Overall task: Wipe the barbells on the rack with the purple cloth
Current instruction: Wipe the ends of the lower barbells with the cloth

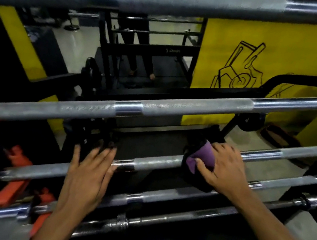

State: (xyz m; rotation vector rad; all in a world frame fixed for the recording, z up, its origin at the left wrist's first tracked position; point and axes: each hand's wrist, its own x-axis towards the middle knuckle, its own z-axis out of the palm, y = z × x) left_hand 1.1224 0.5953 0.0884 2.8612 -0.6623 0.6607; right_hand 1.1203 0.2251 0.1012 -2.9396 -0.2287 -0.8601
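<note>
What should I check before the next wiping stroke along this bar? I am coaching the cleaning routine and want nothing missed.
1. Purple cloth in the right hand: ok, fingers curl round it.
2. Cloth against the knurled steel barbell: ok, it is wrapped over the bar.
3. Left hand steadying the same bar: ok, straight fingers rest on it.
4. Path towards the left hand: not ok, that hand lies on the bar.
5. Bar seated on the rack: cannot tell, supports are hidden.
6. Dirt left on the bar: cannot tell, the picture is blurred.
</note>
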